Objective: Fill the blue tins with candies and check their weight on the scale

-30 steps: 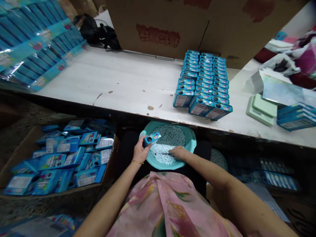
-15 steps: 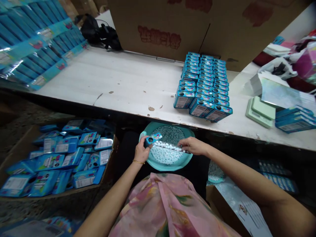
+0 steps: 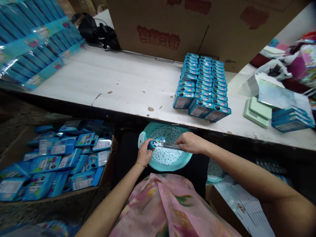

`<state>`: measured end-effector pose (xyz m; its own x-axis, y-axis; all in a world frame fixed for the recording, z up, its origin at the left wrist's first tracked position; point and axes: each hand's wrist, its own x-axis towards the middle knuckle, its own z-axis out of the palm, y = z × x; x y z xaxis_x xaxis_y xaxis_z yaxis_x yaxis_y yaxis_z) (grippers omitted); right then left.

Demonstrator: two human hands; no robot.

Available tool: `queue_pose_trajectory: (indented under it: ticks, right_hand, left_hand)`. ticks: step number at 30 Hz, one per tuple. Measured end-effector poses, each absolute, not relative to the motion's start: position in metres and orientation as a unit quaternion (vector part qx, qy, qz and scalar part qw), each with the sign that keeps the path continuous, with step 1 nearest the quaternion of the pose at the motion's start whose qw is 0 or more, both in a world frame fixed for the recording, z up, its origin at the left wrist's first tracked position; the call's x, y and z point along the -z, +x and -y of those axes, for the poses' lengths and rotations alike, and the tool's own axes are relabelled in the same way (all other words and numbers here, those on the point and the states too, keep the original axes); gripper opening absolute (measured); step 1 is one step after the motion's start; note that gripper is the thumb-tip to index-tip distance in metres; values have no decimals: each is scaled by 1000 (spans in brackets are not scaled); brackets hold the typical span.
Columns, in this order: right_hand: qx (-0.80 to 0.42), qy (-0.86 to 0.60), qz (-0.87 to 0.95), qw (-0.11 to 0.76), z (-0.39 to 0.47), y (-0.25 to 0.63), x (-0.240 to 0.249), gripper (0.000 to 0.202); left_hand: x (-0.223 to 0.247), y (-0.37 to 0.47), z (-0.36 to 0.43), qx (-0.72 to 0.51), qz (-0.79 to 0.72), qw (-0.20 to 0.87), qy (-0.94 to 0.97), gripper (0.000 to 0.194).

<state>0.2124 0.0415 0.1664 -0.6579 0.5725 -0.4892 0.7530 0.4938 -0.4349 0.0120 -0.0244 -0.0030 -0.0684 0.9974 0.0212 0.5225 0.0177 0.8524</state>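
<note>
Left hand [image 3: 144, 155], fingers clamped on box [image 3: 161, 139] over basin [image 3: 168, 168]; right hand [image 3: 190, 142] likewise on clear scoop [image 3: 170, 145]: we judge mid-fill. Off basin: standing boxes [image 3: 204, 84], one o'clock, maybe done; loose boxes [image 3: 67, 160], nine, likely pending.

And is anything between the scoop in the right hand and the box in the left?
Nothing solid that I can see: the scoop ends right at the box, with loose white pellets there. The tub sits below both.
</note>
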Motion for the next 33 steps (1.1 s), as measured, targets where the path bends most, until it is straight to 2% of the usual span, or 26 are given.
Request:
queue_pose_trajectory:
  ticks: [4, 7, 10, 12, 14, 17, 19, 24, 29, 33]
  right_hand:
    - [328, 444, -825, 121, -36, 236, -165, 27]
    - [339, 482, -800, 117, -31, 257, -135, 29]
    - [299, 507, -801, 109, -24, 262, -95, 30]
    - [280, 505, -815, 55, -20, 254, -77, 31]
    - [277, 475, -835, -33, -17, 239, -72, 42]
    - [265, 389, -873, -132, -16, 211, -89, 60]
    - [245, 338, -897, -142, -19, 199, -110, 56]
    - [139, 357, -911, -152, -57, 207, -159, 40]
    - [0, 438, -890, -122, -113, 232, -168, 36]
    - [-110, 449, -880, -115, -113, 238, -155, 39]
  left_hand:
    - [-5, 11, 29, -352, -639, 278, 625, 40]
    - [-14, 8, 31, -322, -605, 221, 694, 46]
    - [-21, -2, 28, -296, -589, 212, 722, 46]
    - [-24, -10, 25, -305, -615, 237, 688, 41]
    - [-30, -14, 22, -326, -635, 280, 642, 39]
    - [-45, -5, 21, -360, -606, 357, 613, 36]
    - [-59, 7, 20, -394, -563, 402, 604, 37]
    - [-80, 19, 12, -493, -516, 431, 553, 69]
    - [-69, 0, 11, -504, -548, 448, 496, 51]
    - [-54, -24, 17, -501, -574, 448, 469, 51]
